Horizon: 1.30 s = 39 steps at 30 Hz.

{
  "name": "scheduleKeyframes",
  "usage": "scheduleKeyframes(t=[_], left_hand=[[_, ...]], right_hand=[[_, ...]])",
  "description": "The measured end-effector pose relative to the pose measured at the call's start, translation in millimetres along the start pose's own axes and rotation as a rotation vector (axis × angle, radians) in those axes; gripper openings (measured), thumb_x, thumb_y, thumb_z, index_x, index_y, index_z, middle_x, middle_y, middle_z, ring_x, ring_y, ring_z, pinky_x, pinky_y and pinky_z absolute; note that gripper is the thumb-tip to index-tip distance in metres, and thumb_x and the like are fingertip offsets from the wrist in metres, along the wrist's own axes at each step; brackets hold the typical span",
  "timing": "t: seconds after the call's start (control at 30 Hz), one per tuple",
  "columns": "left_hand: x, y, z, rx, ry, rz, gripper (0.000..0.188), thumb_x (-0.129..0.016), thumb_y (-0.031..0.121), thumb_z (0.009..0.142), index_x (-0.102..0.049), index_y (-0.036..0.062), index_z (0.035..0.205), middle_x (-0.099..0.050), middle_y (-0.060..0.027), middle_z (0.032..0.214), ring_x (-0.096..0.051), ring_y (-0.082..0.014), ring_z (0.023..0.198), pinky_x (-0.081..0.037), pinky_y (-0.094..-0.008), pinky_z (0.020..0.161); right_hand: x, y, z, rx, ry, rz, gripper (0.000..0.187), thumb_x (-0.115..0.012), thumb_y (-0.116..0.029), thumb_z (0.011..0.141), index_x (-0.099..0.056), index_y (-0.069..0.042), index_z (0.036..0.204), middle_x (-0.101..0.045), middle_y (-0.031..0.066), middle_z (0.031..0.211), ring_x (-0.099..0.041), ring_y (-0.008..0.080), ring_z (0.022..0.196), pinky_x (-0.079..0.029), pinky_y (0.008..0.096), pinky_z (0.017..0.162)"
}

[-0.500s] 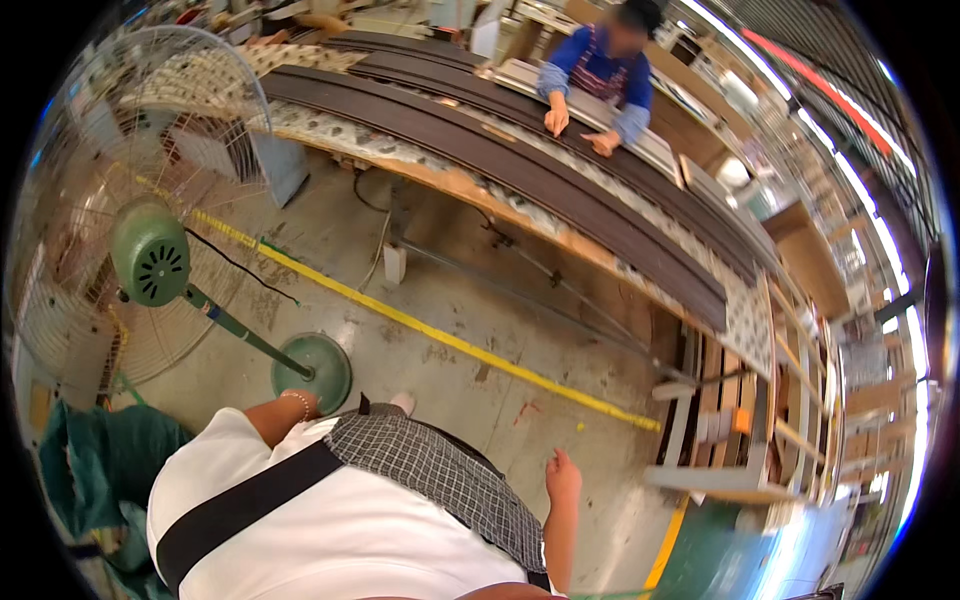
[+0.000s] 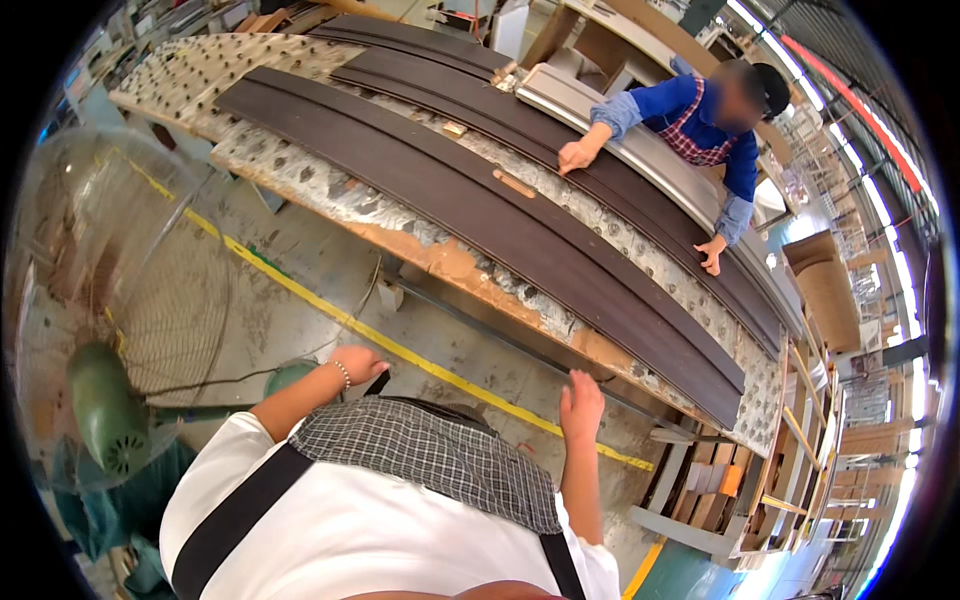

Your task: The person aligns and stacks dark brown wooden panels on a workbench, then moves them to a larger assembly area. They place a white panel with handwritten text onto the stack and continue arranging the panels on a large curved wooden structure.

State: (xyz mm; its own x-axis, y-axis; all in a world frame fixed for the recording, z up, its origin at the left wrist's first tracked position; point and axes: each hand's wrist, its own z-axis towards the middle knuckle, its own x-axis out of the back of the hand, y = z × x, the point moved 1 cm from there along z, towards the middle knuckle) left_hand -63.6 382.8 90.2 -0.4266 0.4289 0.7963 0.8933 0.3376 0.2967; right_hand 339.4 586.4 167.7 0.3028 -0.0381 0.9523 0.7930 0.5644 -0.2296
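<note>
My left hand (image 2: 358, 366), with a beaded bracelet at the wrist, hangs in front of my checked apron (image 2: 420, 455), beside a short black strap end. Its fingers look loosely stretched and hold nothing I can see. My right hand (image 2: 581, 405) is raised near the front edge of the work table (image 2: 440, 258), apart from it, fingers loosely open and nothing in them. Nearest on the table lies a long dark brown panel (image 2: 470, 215). Behind it is a second dark panel (image 2: 480, 108), on which a co-worker's hands (image 2: 584, 152) rest. A small wooden piece (image 2: 514, 184) lies on the near panel.
A large caged green fan (image 2: 105, 410) stands close on my left, its cable across the floor. A yellow line (image 2: 330, 308) runs along the floor before the table. Light grey panels (image 2: 610, 145) lie on the far side. A wooden rack (image 2: 700, 490) stands at the right.
I have come closer to the table, and the fan has slid left and lower in view. Both my hands have risen. The co-worker's hands have moved apart along the dark panel.
</note>
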Motion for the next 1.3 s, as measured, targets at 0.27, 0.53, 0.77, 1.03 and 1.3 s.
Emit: scheduleKeyframes(t=[0.27,0.53,0.77,1.03,1.3], left_hand=[[133,36,70,-0.094,0.333,-0.032,0.030,-0.052,0.042,0.091,-0.063,0.0144,0.083,-0.063,-0.0086,0.066,-0.062,-0.0308,0.061,-0.049,-0.0431,0.055],[259,6,160,-0.188,0.671,-0.078,0.015,-0.063,0.029,0.085,-0.063,0.0146,0.089,-0.065,-0.0055,0.077,-0.062,-0.0253,0.072,-0.050,-0.0387,0.064],[362,-124,277,-0.432,0.875,0.089,0.041,-0.066,0.037,0.080,-0.058,0.0122,0.112,-0.057,-0.0078,0.115,-0.053,-0.0284,0.110,-0.044,-0.0401,0.091],[460,-295,344,-0.492,0.685,0.218,0.064,-0.066,0.054,0.071,-0.056,0.0121,0.119,-0.052,-0.0069,0.126,-0.045,-0.0286,0.121,-0.033,-0.0467,0.104],[444,-318,351,-0.747,0.690,0.132,0.046,-0.067,0.046,0.070,-0.060,0.0097,0.098,-0.052,-0.0052,0.091,-0.051,-0.0253,0.089,-0.043,-0.0380,0.078]], right_hand=[[-65,-29,238,0.244,0.197,0.086,0.043,-0.063,-0.022,0.084,-0.054,-0.009,0.124,-0.051,0.0104,0.131,-0.045,0.0308,0.123,-0.034,0.0499,0.101],[-119,-107,370,0.249,0.034,-0.020,0.051,-0.067,-0.032,0.081,-0.054,-0.009,0.124,-0.054,0.0063,0.118,-0.048,0.0264,0.112,-0.037,0.0453,0.094],[-118,-79,379,0.290,-0.004,-0.029,0.040,-0.066,-0.027,0.080,-0.060,-0.009,0.116,-0.056,0.0084,0.105,-0.052,0.0296,0.100,-0.039,0.0456,0.088],[-40,10,330,-0.011,-0.227,-0.546,0.039,-0.056,-0.027,0.088,-0.054,-0.011,0.123,-0.055,0.0083,0.118,-0.051,0.0270,0.111,-0.036,0.0447,0.093],[-27,53,311,-0.958,-0.262,-0.643,0.042,-0.053,-0.026,0.092,-0.050,-0.010,0.131,-0.049,0.0153,0.131,-0.044,0.0301,0.124,-0.036,0.0490,0.100]])
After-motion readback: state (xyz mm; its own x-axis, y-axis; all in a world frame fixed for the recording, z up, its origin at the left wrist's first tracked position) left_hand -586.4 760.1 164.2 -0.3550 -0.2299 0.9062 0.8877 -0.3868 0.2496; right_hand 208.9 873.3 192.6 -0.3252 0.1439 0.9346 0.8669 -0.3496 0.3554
